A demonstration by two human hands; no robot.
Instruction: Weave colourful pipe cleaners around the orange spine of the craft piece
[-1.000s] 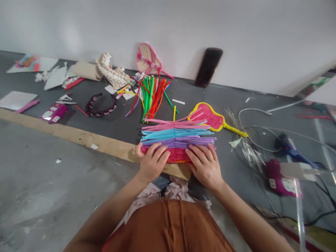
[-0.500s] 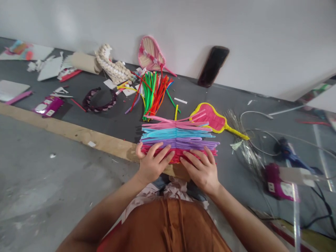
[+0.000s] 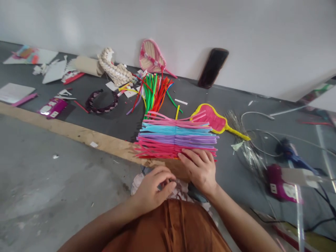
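Note:
A flat mat of pipe cleaners point(image 3: 157, 139) lies at the table's front edge, banded pink, light blue, purple and crimson and gathered along its middle. My right hand point(image 3: 201, 168) rests on the crimson band, right of the middle, its fingers laid flat rather than gripping. In front of the edge, above my lap, my left hand point(image 3: 154, 187) hovers clear of the mat; its fingers curl loosely with a gap to the thumb, and nothing shows in it. Behind the mat are loose green and red pipe cleaners point(image 3: 154, 91) and a pink fan with a yellow rim point(image 3: 208, 118).
A phone point(image 3: 213, 68) leans on the wall beside a pink-edged fan point(image 3: 152, 57). Leftward lie a braided headband point(image 3: 101, 108) and a purple power strip point(image 3: 54, 107). To the right are clear strands point(image 3: 246, 154), a glue gun point(image 3: 291, 154) and another purple strip point(image 3: 278, 183) with cables.
My left hand has lifted off the mat's left side and drawn back toward my body, its fingers curling. My right hand stays on the crimson band.

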